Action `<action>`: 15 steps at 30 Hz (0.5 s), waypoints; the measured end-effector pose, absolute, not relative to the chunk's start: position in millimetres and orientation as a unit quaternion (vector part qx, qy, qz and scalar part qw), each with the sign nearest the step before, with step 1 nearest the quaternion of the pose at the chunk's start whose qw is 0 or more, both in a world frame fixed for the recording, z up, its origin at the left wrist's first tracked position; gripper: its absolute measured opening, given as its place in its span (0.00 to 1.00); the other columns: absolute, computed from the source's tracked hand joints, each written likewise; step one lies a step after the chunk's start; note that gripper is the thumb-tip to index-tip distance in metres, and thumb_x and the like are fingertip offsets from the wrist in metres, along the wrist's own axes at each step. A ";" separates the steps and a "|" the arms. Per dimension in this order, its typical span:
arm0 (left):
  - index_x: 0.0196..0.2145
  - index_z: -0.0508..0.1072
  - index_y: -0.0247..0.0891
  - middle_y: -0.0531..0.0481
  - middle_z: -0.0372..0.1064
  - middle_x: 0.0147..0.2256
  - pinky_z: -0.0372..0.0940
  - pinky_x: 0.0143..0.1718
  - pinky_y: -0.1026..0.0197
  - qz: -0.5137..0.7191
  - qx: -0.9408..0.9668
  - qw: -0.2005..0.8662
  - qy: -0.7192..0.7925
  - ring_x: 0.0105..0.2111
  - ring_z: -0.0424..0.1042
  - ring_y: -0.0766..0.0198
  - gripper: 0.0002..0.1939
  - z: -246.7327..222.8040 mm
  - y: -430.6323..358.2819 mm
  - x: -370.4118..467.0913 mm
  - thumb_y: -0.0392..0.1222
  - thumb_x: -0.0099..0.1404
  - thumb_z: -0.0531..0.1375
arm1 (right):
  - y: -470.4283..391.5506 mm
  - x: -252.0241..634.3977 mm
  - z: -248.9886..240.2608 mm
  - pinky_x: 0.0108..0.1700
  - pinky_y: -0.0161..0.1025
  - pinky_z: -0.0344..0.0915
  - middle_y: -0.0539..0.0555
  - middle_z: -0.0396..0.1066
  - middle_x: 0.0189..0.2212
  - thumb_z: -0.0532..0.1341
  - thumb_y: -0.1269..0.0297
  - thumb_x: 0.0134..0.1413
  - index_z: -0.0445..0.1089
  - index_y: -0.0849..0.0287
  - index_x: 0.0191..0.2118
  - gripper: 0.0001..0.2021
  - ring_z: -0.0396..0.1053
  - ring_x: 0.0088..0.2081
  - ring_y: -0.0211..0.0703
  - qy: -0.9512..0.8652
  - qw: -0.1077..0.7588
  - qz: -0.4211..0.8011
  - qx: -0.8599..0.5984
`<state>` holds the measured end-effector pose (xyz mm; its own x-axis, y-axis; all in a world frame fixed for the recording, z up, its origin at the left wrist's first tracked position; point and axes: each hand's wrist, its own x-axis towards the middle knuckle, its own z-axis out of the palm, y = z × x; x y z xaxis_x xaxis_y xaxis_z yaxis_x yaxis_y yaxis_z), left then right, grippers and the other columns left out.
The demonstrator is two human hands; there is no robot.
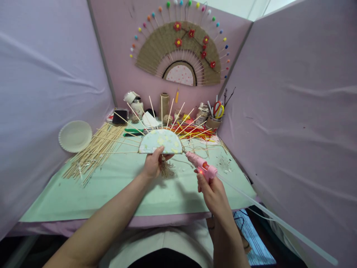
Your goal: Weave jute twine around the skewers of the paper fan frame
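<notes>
My left hand (153,163) grips the flat lower edge of a half-round fan base (156,139), pale blue with yellow flower patches, thumb in front. Thin wooden sticks spread out from its curved rim like rays. Below it hangs a beige tassel (166,169), close to my fingers. In my right hand (210,188) is a pink hot glue gun (199,162) with a red light lit. Its nozzle points at the base's lower right corner; whether they touch I cannot tell. A long clear glue stick (267,212) runs out of the gun's back toward the lower right.
Loose wooden sticks (97,152) and a white scalloped plate (75,136) lie on the left. Behind the fan are green-handled pliers (134,131), red and yellow strips (195,130), jars and a scissors holder (214,123). A finished-looking fan (156,48) hangs on the back wall.
</notes>
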<state>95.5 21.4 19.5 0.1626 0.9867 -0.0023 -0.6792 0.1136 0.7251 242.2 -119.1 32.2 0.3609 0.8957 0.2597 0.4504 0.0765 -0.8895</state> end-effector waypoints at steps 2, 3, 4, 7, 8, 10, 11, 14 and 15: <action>0.49 0.70 0.42 0.48 0.76 0.43 0.73 0.39 0.57 0.595 0.302 0.699 0.258 0.38 0.76 0.60 0.23 18.7 21.5 95.7 0.39 0.54 0.64 | -118.9 242.5 31.5 0.28 0.38 0.63 0.52 0.69 0.21 0.55 0.50 0.58 0.73 0.60 0.40 0.18 0.66 0.25 0.43 -0.520 0.511 0.220 -0.649; 0.49 0.70 0.42 0.48 0.76 0.42 0.73 0.39 0.57 0.596 0.302 0.698 0.259 0.38 0.77 0.60 0.23 18.6 21.6 95.7 0.39 0.54 0.64 | -119.0 242.6 31.3 0.28 0.38 0.63 0.52 0.69 0.21 0.55 0.50 0.58 0.73 0.60 0.40 0.18 0.66 0.24 0.43 -0.519 0.512 0.220 -0.648; 0.49 0.70 0.42 0.48 0.76 0.42 0.73 0.40 0.57 0.596 0.301 0.698 0.259 0.38 0.77 0.60 0.23 18.7 21.5 95.7 0.40 0.54 0.64 | -119.0 242.7 31.2 0.28 0.38 0.63 0.52 0.69 0.21 0.56 0.50 0.58 0.73 0.60 0.40 0.18 0.66 0.24 0.43 -0.519 0.513 0.220 -0.647; 0.49 0.71 0.41 0.48 0.77 0.41 0.73 0.40 0.57 0.593 0.291 0.705 0.261 0.37 0.77 0.60 0.22 20.4 21.1 95.4 0.39 0.55 0.64 | -119.3 242.8 31.7 0.29 0.39 0.64 0.51 0.68 0.20 0.56 0.50 0.57 0.73 0.59 0.40 0.18 0.67 0.26 0.45 -0.518 0.521 0.221 -0.641; 0.48 0.71 0.41 0.48 0.77 0.40 0.73 0.40 0.57 0.591 0.286 0.707 0.262 0.37 0.77 0.60 0.22 21.3 21.0 95.2 0.38 0.55 0.64 | -119.4 242.8 31.9 0.29 0.39 0.64 0.51 0.68 0.19 0.56 0.50 0.57 0.74 0.59 0.40 0.18 0.67 0.26 0.46 -0.518 0.523 0.221 -0.639; 0.48 0.71 0.41 0.49 0.77 0.39 0.73 0.41 0.56 0.591 0.276 0.711 0.262 0.36 0.77 0.61 0.21 23.2 20.7 95.1 0.38 0.55 0.63 | -119.5 242.8 32.2 0.29 0.39 0.63 0.52 0.68 0.19 0.57 0.50 0.57 0.74 0.59 0.39 0.17 0.68 0.27 0.47 -0.519 0.524 0.222 -0.638; 0.48 0.71 0.41 0.49 0.77 0.39 0.73 0.41 0.56 0.592 0.272 0.713 0.261 0.35 0.77 0.61 0.21 24.0 20.6 95.0 0.37 0.56 0.63 | -119.6 242.8 32.2 0.28 0.39 0.63 0.52 0.68 0.20 0.57 0.50 0.57 0.74 0.58 0.39 0.17 0.68 0.27 0.47 -0.519 0.523 0.222 -0.639; 0.49 0.71 0.41 0.49 0.77 0.39 0.72 0.43 0.56 0.595 0.264 0.714 0.260 0.35 0.77 0.62 0.21 25.7 20.4 94.9 0.37 0.57 0.62 | -119.6 242.5 32.1 0.27 0.38 0.62 0.53 0.70 0.22 0.57 0.50 0.56 0.73 0.58 0.40 0.17 0.67 0.26 0.46 -0.517 0.522 0.221 -0.642; 0.50 0.71 0.41 0.48 0.77 0.40 0.72 0.44 0.57 0.595 0.263 0.714 0.260 0.36 0.77 0.62 0.21 25.9 20.4 94.9 0.37 0.57 0.62 | -119.7 242.3 32.2 0.26 0.38 0.62 0.53 0.70 0.22 0.57 0.50 0.56 0.73 0.58 0.40 0.17 0.67 0.26 0.46 -0.516 0.521 0.221 -0.642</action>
